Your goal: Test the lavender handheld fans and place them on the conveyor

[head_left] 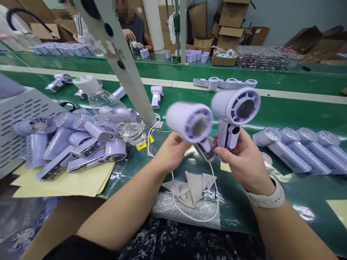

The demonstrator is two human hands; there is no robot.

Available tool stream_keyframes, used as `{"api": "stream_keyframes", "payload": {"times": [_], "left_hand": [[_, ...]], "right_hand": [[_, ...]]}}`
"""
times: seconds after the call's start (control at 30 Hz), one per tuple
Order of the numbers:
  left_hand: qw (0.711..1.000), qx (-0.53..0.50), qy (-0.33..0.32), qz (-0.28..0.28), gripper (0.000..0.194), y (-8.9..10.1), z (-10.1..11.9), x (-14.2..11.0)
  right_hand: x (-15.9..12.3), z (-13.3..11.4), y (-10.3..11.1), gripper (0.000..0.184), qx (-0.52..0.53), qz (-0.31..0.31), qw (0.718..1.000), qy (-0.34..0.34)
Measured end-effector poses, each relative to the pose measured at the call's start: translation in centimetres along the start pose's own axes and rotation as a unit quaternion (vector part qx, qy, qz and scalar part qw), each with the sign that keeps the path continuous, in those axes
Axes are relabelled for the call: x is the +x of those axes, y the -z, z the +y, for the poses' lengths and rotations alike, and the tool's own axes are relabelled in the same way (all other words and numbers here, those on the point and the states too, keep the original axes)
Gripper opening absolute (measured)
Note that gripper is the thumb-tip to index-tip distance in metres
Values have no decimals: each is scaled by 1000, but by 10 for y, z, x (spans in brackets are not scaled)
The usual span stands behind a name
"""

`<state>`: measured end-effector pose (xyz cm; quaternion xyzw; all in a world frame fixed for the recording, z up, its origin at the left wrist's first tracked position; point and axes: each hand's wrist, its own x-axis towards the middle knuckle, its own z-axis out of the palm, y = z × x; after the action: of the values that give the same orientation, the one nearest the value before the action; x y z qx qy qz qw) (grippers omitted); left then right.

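My left hand [173, 153] is closed around a lavender handheld fan [180, 121], its round head tilted toward the right. In my right hand [242, 162] is a second lavender handheld fan [225, 104], held upright by the handle. The two fans are close together in front of me, and their heads are slightly blurred. A white cable [217, 193] runs up to the handle of the left fan; the plug end is hard to make out. Below my hands, a crumpled light cloth [189, 191] lies on bubble wrap [187, 215].
Several fans [292, 153] lie in a row at right. More are piled on yellow paper [89, 180] at left, beside a slotted grey box [32, 119] and a clear bottle [100, 97]. A metal post [124, 65] slants across. A person [132, 29] sits opposite.
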<state>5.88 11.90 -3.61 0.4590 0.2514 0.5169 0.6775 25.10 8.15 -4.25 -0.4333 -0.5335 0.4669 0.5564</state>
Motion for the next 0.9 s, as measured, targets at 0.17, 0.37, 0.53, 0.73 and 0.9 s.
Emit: {"api": "stream_keyframes", "payload": {"times": [0.17,0.37,0.53,0.73,0.9], "left_hand": [[995,-68,53,49,49,1,2,6],[997,-77,16,-27,55,-3,5,-3],[997,-34,28,-57,49,-4,8,-4],[997,-3,53,-63,46,0,8,-2],[996,-3,74,-47,46,-1,5,-2]], "right_hand": [[7,1,4,52,32,60,995,-72],[-8,-19,-9,23,120,-55,990,-38],[-11,-21,-11,34,103,-54,992,-53],[-1,-6,-7,39,83,-31,993,-83],[0,-3,-10,30,78,-54,990,-103]]}}
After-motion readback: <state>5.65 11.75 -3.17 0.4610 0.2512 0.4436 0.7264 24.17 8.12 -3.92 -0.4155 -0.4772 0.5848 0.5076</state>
